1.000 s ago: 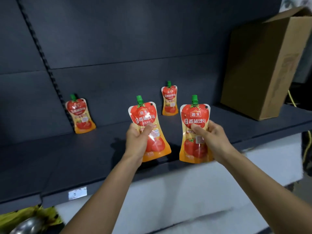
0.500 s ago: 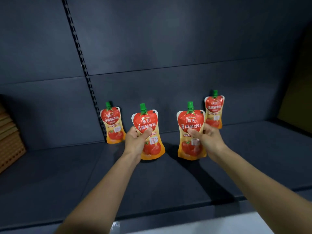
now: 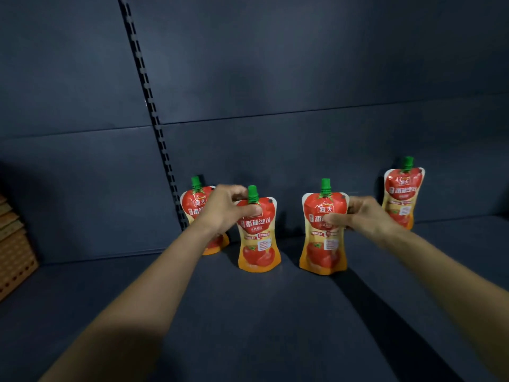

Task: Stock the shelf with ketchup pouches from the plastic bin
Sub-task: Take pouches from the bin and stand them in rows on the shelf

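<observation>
Your left hand (image 3: 223, 210) pinches the left pouch (image 3: 259, 244), right hand (image 3: 366, 216) the right pouch (image 3: 322, 252). Seat bases flat; withdraw toward 6 o'clock.

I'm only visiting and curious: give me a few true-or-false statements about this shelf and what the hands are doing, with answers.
1. The left hand grips the left-hand pouch near its top. True.
2. The right hand holds nothing. False: it grips the right-hand pouch.
3. Every cap in view is green. True.
4. The far-right pouch lies flat. False: it stands upright.
5. Only two pouches are in view. False: there are four, counting the far-left pouch, partly hidden behind the left hand.
</observation>
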A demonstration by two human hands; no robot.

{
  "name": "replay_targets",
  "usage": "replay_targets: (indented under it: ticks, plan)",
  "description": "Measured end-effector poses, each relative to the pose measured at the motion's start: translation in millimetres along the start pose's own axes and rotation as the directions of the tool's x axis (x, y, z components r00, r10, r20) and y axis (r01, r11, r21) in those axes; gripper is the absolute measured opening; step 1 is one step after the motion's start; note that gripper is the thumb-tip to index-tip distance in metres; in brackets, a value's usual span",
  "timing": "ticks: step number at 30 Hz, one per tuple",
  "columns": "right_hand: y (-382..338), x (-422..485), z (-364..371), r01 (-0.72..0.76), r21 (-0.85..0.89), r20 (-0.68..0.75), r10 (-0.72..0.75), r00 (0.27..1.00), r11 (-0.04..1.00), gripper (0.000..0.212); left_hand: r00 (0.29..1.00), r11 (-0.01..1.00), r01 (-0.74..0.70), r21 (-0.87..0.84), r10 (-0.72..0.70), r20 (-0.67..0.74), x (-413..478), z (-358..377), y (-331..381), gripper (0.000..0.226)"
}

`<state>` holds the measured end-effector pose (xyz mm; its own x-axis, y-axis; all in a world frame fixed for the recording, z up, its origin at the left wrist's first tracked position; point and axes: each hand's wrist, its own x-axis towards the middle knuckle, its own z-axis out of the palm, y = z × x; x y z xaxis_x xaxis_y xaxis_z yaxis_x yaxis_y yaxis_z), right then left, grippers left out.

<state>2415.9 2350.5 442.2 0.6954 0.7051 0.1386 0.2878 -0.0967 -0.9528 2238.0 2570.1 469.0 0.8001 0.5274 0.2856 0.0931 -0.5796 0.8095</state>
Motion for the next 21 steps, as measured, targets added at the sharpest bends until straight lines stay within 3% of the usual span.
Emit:
replay_targets:
  ticks: [4, 14, 21]
  plan:
    - [-4, 19, 6, 0.007, -0.048, 0.046, -0.004, 0.999, 0.999, 0.013, 0.998, 0.952, -0.041, 0.304, 0.023, 0.061, 23, -9, 8, 0.019]
    - [0, 65, 34, -0.014, -0.028, -0.032, 0.013, 0.999, 1.000, 0.018, 1.000, 0.857, -0.025, 0.514, 0.023, 0.010, 60, -13, 0, 0.021]
    - [-5, 75, 46, -0.030, -0.034, -0.030, 0.029, 0.999, 0.999, 0.028, 1.000, 0.874, -0.019, 0.486, 0.017, 0.009, 66, -15, -7, 0.026]
